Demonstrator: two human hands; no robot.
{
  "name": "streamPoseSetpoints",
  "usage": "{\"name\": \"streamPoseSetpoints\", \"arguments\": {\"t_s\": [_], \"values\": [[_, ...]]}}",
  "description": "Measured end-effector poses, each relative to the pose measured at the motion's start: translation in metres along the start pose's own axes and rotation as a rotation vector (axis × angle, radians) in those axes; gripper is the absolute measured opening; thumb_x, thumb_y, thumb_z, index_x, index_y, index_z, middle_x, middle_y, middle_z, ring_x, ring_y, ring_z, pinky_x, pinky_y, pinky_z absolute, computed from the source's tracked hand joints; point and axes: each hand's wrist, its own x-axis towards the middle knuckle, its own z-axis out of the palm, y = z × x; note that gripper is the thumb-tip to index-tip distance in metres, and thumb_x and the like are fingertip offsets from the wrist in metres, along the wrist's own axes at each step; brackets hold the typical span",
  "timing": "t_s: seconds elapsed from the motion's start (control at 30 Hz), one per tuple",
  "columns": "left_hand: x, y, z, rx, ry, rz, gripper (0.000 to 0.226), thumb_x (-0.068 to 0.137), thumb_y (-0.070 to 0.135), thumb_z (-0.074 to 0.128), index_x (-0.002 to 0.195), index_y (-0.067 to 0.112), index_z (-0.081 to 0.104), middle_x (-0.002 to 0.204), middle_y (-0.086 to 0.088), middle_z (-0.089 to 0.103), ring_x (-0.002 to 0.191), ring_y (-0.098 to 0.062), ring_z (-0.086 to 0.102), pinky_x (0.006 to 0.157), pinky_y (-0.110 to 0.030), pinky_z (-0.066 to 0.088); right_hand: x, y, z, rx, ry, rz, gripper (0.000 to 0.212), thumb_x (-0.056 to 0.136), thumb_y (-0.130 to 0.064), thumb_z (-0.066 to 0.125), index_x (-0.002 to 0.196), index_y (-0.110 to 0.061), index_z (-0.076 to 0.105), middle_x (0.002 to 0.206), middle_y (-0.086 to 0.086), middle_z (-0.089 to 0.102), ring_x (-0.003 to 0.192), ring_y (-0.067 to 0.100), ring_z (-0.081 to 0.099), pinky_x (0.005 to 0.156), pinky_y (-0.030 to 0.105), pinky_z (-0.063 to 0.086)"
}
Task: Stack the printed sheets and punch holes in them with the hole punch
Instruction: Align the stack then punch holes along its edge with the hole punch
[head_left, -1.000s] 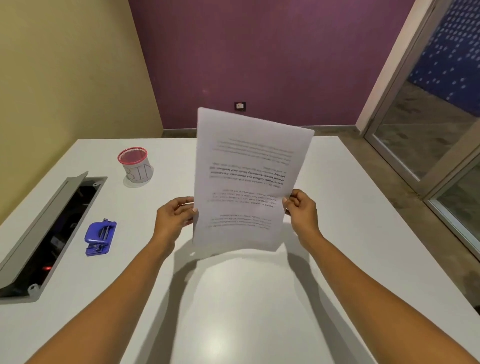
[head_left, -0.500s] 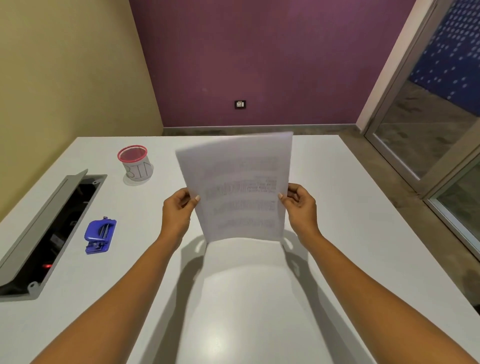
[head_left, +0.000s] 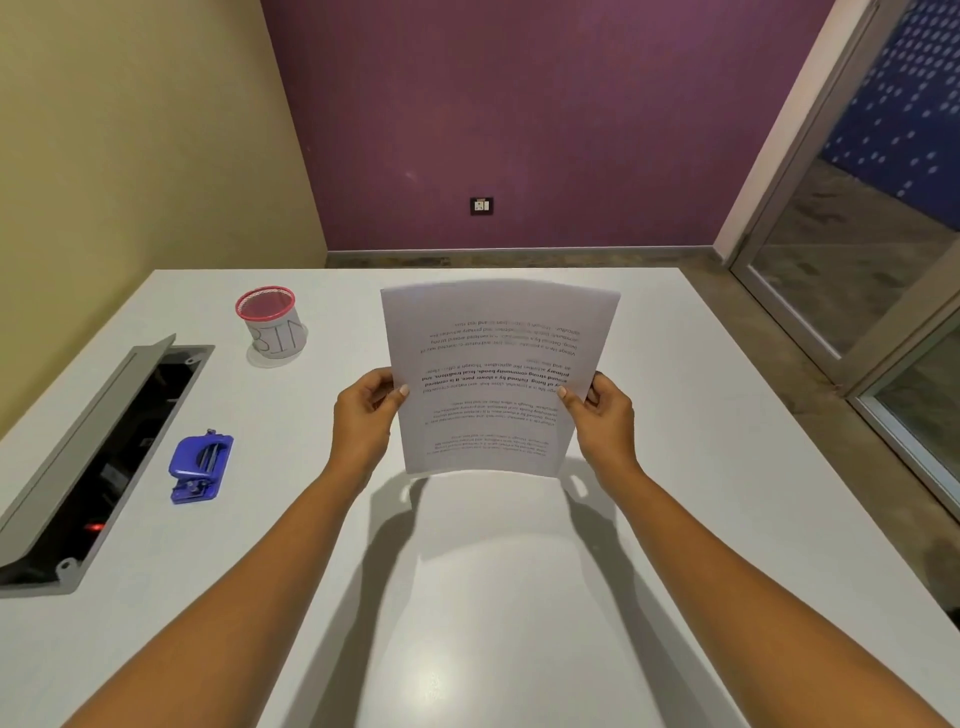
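I hold the printed sheets (head_left: 493, 374) together above the middle of the white table (head_left: 519, 597), tilted away from me with the text upside down. My left hand (head_left: 366, 415) pinches their left edge and my right hand (head_left: 602, 421) pinches their right edge. The lower edge hangs just above the tabletop. A blue hole punch (head_left: 200, 465) lies on the table well to the left of my left hand, untouched.
A white cup with a red mesh rim marked BIN (head_left: 272, 325) stands at the back left. An open grey cable hatch (head_left: 88, 457) is set into the table's left side. Glass doors (head_left: 857, 260) are to the right.
The sheets have tipped back from nearly upright to leaning away from me, and come square between both hands. The hole punch has not moved.
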Motion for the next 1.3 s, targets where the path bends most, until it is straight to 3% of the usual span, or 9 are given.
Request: {"name": "streamPoseSetpoints", "arguments": {"t_s": [0.07, 0.3, 0.47, 0.57, 0.83, 0.97, 1.1, 1.2, 1.3], "values": [[-0.004, -0.004, 0.0, 0.009, -0.021, -0.037, 0.02, 0.089, 0.002, 0.054, 0.103, 0.014, 0.061, 0.094, 0.008, 0.066, 0.088, -0.004, 0.062, 0.072, -0.01, 0.048, -0.002, 0.005, -0.002, -0.012, -0.018, 0.015, 0.012, 0.087, -0.008, 0.06, 0.098, -0.012, 0.059, 0.098, 0.002, 0.065, 0.087, 0.014, 0.062, 0.068, 0.01, 0.051], [-0.004, -0.012, 0.0, 0.071, -0.012, -0.066, 0.017, 0.09, 0.001, 0.051, 0.099, 0.006, 0.065, 0.093, -0.005, 0.067, 0.089, -0.021, 0.06, 0.076, -0.02, 0.043, -0.004, 0.011, -0.004, -0.037, -0.014, 0.029, 0.01, 0.087, -0.002, 0.056, 0.095, -0.007, 0.06, 0.093, 0.002, 0.065, 0.08, 0.012, 0.062, 0.062, 0.001, 0.047], [-0.001, -0.003, -0.001, 0.041, 0.002, -0.031, 0.018, 0.088, -0.002, 0.052, 0.096, 0.011, 0.062, 0.088, 0.004, 0.066, 0.083, -0.012, 0.061, 0.077, -0.018, 0.045, 0.0, 0.003, -0.004, 0.01, -0.011, 0.002, 0.01, 0.087, -0.004, 0.058, 0.094, -0.011, 0.059, 0.092, 0.0, 0.065, 0.08, 0.001, 0.061, 0.063, 0.002, 0.047], [-0.004, -0.006, -0.002, 0.043, 0.017, -0.049, 0.021, 0.087, 0.0, 0.056, 0.103, 0.014, 0.061, 0.091, 0.006, 0.065, 0.085, -0.002, 0.06, 0.076, -0.013, 0.046, -0.001, 0.007, -0.005, -0.023, -0.02, 0.016, 0.016, 0.086, -0.008, 0.061, 0.102, -0.012, 0.06, 0.097, -0.003, 0.064, 0.084, 0.006, 0.062, 0.066, 0.007, 0.05], [-0.001, -0.005, -0.001, 0.054, 0.025, -0.036, 0.018, 0.087, 0.0, 0.054, 0.096, 0.01, 0.066, 0.09, -0.002, 0.067, 0.083, -0.014, 0.062, 0.08, -0.022, 0.046, -0.001, 0.006, -0.003, -0.053, 0.0, 0.031, 0.021, 0.089, -0.009, 0.057, 0.109, -0.006, 0.061, 0.099, 0.0, 0.064, 0.087, 0.015, 0.061, 0.064, 0.009, 0.048], [-0.001, -0.002, -0.003, 0.043, 0.035, -0.015, 0.02, 0.087, -0.002, 0.055, 0.101, 0.009, 0.064, 0.088, 0.006, 0.066, 0.077, 0.001, 0.062, 0.075, -0.012, 0.047, 0.001, 0.003, -0.006, -0.024, -0.01, -0.003, 0.015, 0.087, -0.009, 0.06, 0.102, -0.013, 0.061, 0.098, -0.002, 0.065, 0.088, 0.012, 0.063, 0.066, 0.006, 0.05], [-0.003, -0.008, -0.005, 0.024, -0.009, -0.057, 0.024, 0.085, 0.0, 0.058, 0.109, 0.006, 0.064, 0.093, 0.006, 0.066, 0.088, -0.004, 0.062, 0.077, -0.014, 0.046, 0.0, 0.011, -0.008, -0.039, -0.022, 0.015, 0.013, 0.085, -0.008, 0.062, 0.097, -0.013, 0.06, 0.095, -0.001, 0.065, 0.088, 0.014, 0.062, 0.072, 0.012, 0.051], [-0.004, -0.01, -0.004, 0.054, -0.016, -0.066, 0.024, 0.087, 0.0, 0.056, 0.109, 0.002, 0.065, 0.09, 0.009, 0.066, 0.085, -0.002, 0.061, 0.072, -0.006, 0.047, -0.001, 0.015, -0.009, -0.053, -0.034, 0.013, 0.008, 0.087, -0.006, 0.059, 0.09, -0.013, 0.06, 0.092, 0.001, 0.066, 0.085, 0.014, 0.062, 0.069, 0.008, 0.05], [-0.002, -0.007, -0.003, 0.039, 0.0, -0.056, 0.023, 0.088, 0.001, 0.055, 0.109, 0.003, 0.065, 0.091, 0.007, 0.066, 0.086, -0.004, 0.062, 0.073, -0.009, 0.047, -0.001, 0.012, -0.008, -0.044, -0.024, -0.018, 0.014, 0.087, -0.005, 0.058, 0.081, -0.018, 0.059, 0.087, -0.002, 0.066, 0.08, 0.007, 0.061, 0.067, 0.005, 0.048]]}}
